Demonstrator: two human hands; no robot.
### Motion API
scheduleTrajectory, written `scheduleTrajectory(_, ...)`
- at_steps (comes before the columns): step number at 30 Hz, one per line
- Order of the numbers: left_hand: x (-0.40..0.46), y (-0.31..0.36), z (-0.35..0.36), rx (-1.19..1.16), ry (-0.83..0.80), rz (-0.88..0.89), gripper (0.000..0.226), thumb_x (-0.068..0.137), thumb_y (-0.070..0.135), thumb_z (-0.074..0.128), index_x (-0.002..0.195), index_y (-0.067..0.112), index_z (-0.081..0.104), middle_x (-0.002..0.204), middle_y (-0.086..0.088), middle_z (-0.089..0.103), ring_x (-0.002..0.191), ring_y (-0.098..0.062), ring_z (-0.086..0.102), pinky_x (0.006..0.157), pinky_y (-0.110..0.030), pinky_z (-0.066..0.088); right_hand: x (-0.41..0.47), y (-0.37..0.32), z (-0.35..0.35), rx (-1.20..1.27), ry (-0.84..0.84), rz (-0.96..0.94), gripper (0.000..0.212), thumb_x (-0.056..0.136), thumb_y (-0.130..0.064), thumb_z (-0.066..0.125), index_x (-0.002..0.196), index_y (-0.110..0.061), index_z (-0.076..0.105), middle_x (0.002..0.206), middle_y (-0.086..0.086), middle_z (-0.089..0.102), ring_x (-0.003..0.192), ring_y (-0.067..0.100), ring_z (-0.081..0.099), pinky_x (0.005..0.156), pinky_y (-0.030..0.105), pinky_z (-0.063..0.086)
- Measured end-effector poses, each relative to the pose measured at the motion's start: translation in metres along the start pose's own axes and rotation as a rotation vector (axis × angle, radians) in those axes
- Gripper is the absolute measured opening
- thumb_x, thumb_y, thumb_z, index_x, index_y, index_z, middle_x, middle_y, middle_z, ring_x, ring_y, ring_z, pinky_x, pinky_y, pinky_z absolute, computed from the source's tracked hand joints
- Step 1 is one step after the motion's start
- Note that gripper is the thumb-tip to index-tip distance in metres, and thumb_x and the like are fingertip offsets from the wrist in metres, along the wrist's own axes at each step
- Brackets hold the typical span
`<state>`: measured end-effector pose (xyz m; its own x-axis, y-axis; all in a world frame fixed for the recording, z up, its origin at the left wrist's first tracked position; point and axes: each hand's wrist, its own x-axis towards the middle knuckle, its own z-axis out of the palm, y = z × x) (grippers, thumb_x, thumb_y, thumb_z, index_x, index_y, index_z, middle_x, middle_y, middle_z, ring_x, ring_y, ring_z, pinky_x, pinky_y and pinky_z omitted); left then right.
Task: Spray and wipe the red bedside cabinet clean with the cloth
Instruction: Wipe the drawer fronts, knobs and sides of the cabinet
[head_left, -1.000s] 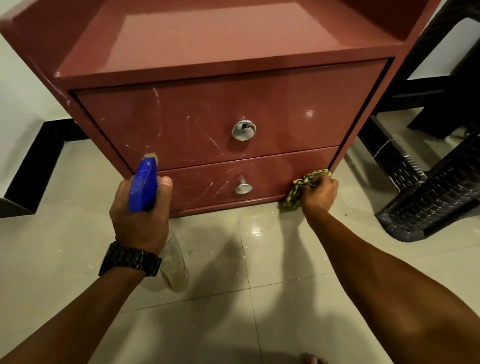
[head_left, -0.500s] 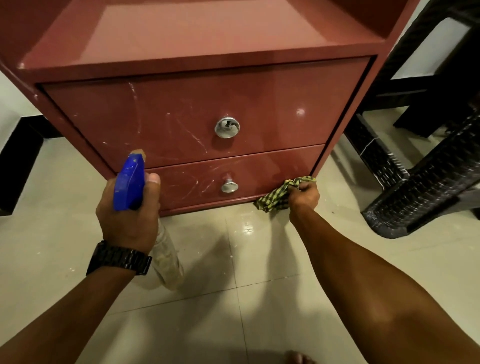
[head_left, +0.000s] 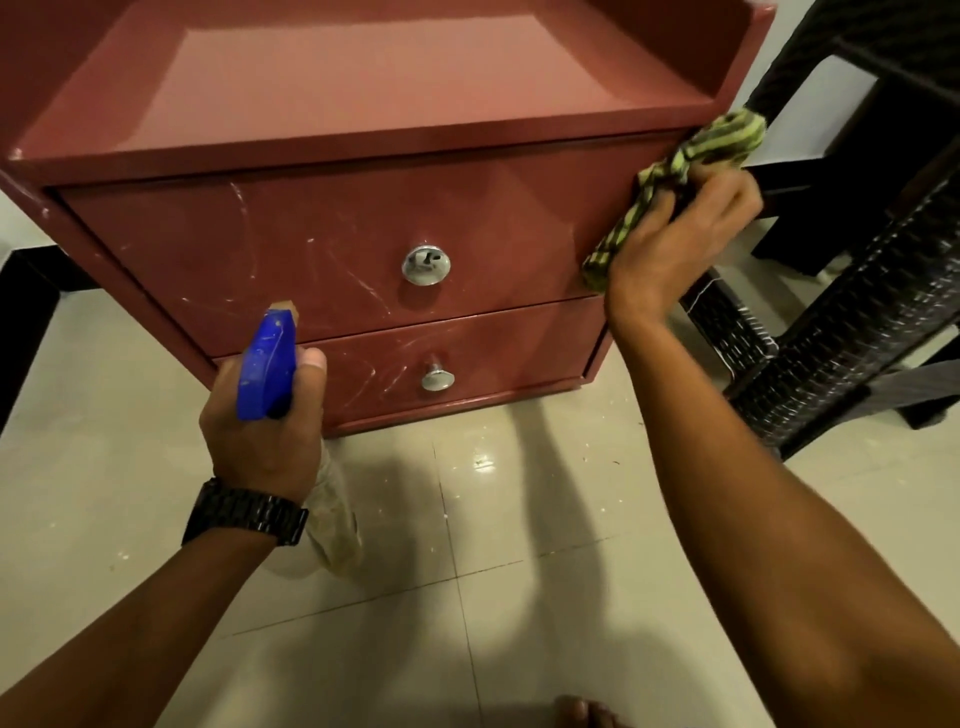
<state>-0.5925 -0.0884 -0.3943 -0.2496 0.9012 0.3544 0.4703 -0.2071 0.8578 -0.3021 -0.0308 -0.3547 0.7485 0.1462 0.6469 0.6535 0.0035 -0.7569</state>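
The red bedside cabinet (head_left: 322, 228) stands on the tiled floor with two drawers, each with a silver knob, and white smears on its front. My left hand (head_left: 260, 431) grips a spray bottle (head_left: 267, 369) with a blue trigger head; its clear body hangs below my wrist. The nozzle points at the drawer fronts. My right hand (head_left: 675, 244) holds a green and black striped cloth (head_left: 696, 161) against the upper right corner of the top drawer.
A dark woven chair (head_left: 841, 322) stands close to the cabinet's right side. Pale floor tiles (head_left: 467, 545) spread in front. A bare toe (head_left: 576, 714) shows at the bottom edge. A black skirting runs along the wall at left.
My right hand has carried the cloth from the cabinet's bottom right corner up to the top drawer's upper right corner. The left hand with the spray bottle has stayed about where it was.
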Motion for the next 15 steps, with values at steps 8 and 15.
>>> scheduleTrajectory(8,0.001,-0.003,0.004,-0.027,0.001,-0.079,0.038,0.079,0.052,0.051,0.091,0.017,0.060,0.078,-0.022,0.064,0.073,-0.034,0.063,0.076,-0.048,0.053,-0.087,0.061,-0.010,-0.169,-0.343,0.232,0.018,0.084,0.005,0.047,0.101,0.001,0.051,0.121,0.018,0.041,0.100,0.031,0.050,0.089,0.030,0.042)
scheduleTrajectory(15,0.005,0.003,0.004,-0.060,0.034,-0.151,0.048,0.077,0.054,0.052,0.092,0.009,0.062,0.080,-0.021,0.066,0.073,-0.032,0.064,0.075,-0.043,0.054,-0.061,-0.001,0.006,-0.010,-0.218,-0.141,0.019,0.082,-0.005,0.058,0.101,-0.002,0.057,0.121,0.019,0.047,0.113,0.028,0.049,0.098,0.021,0.035)
